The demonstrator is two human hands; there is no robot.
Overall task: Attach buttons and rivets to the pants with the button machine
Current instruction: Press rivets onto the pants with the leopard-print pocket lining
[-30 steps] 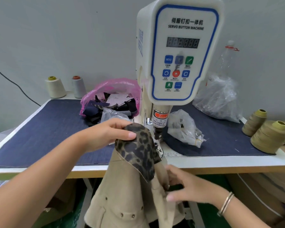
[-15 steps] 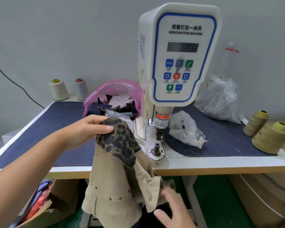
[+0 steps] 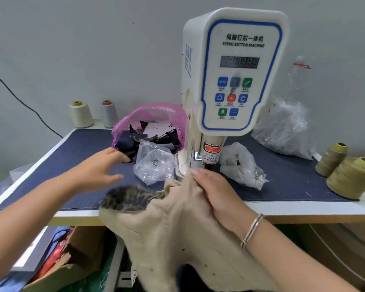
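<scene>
- Several small dark marks on the lower part of the pants may be fasteners already set; this cannot be confirmed. More attaching likely remains.
- Pants: draped over the bench edge, top corner under the button machine head.
- Right hand: fingers straight, together, pressing the pants beside the punch.
- Left hand: spread, empty, left of the machine, reaching toward a clear bag.

The button machine is standing on the table ahead of me. The pants are draping over the table's front edge at its base, under my right hand. My left hand is hovering left of a small bag. Two spools are sitting at the right; two more are standing behind at the left.
</scene>
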